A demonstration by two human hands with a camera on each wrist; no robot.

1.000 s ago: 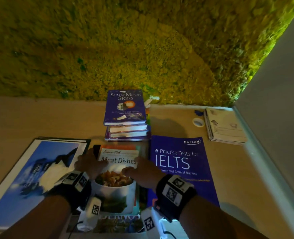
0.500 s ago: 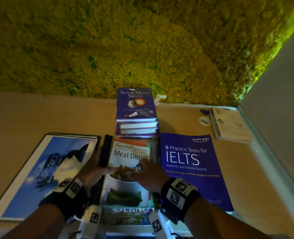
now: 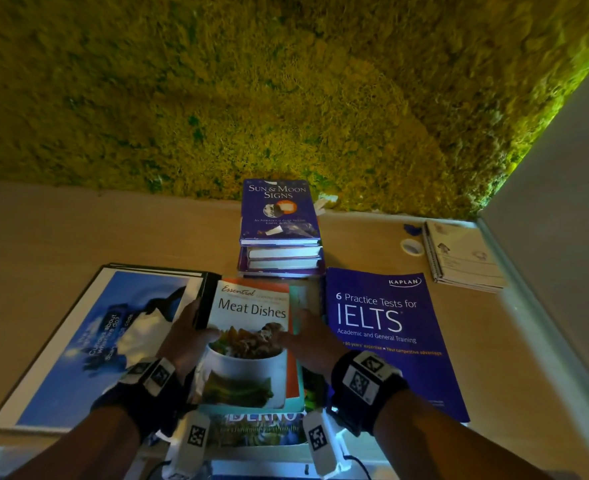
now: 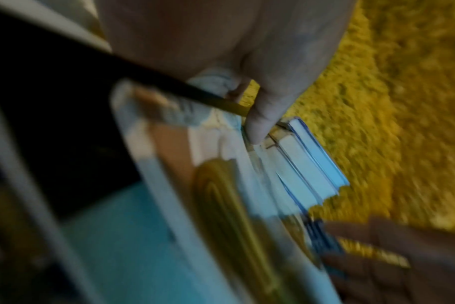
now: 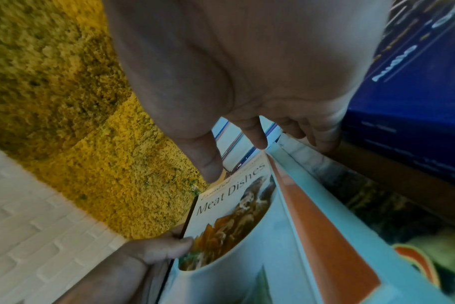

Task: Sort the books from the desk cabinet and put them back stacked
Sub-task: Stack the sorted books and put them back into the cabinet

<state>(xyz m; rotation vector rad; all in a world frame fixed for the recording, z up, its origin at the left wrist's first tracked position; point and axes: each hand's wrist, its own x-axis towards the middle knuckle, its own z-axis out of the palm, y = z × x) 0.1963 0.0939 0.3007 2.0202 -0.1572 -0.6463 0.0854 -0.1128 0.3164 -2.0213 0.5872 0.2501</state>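
Both hands are engaged on one stack of books at the near edge of the surface (image 3: pixel 61 230). The left hand (image 3: pixel 185 336) grips the left side of the stack, with the thumb lying on the cover of the Meat Dishes book (image 3: pixel 248 341) and the fingers curled under the dark spine edge. The right hand (image 3: pixel 312 341) holds the right side, its thumb on the same cover and its fingers reaching down over the edges of the teal book (image 3: pixel 298 382) and the books below. The lowest visible member of the stack is a partly hidden book with a flowered cover (image 3: pixel 262 431).

Progress, judged from the present layout: sorting appears partly complete. A second stack, topped by the Sun & Moon Signs book (image 3: pixel 279 211), stands squared at the back of the surface against the moss wall (image 3: pixel 286 98). The IELTS book (image 3: pixel 386 337) lies flat and alone to the right, touching or just beside the held stack. A large blue picture book (image 3: pixel 78 341) lies flat to the left.

Remaining work, as an estimate: the two flat books are not yet merged into a stack, and nothing is yet returned to the cabinet, which is not identifiable in any view.

Not part of the task: a spiral notebook (image 3: pixel 462 258) and a tape roll (image 3: pixel 411 246) at the far right.
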